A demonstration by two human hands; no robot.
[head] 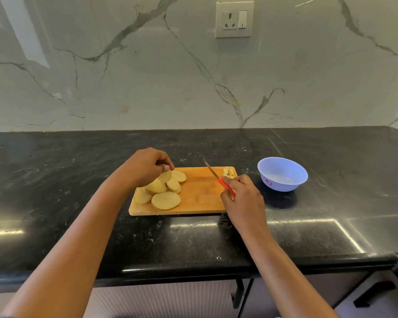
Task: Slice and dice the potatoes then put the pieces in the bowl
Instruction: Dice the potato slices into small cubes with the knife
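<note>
A wooden cutting board (200,198) lies on the black counter. Several pale yellow potato slices (166,199) are heaped on its left half. My left hand (145,166) pinches one slice (165,176) at the top of the heap, lifted on edge. My right hand (241,198) grips the red handle of a small knife (213,172), whose blade points up and away over the board. A small pile of diced potato (229,172) sits at the board's far right corner. A light blue plastic bowl (282,174) stands on the counter to the right of the board, with nothing visible inside.
The black stone counter (78,180) runs wide to both sides and ends in a rounded front edge (193,269). A marble backsplash with a wall socket (234,19) rises behind. Cabinet fronts with dark handles (375,292) sit below.
</note>
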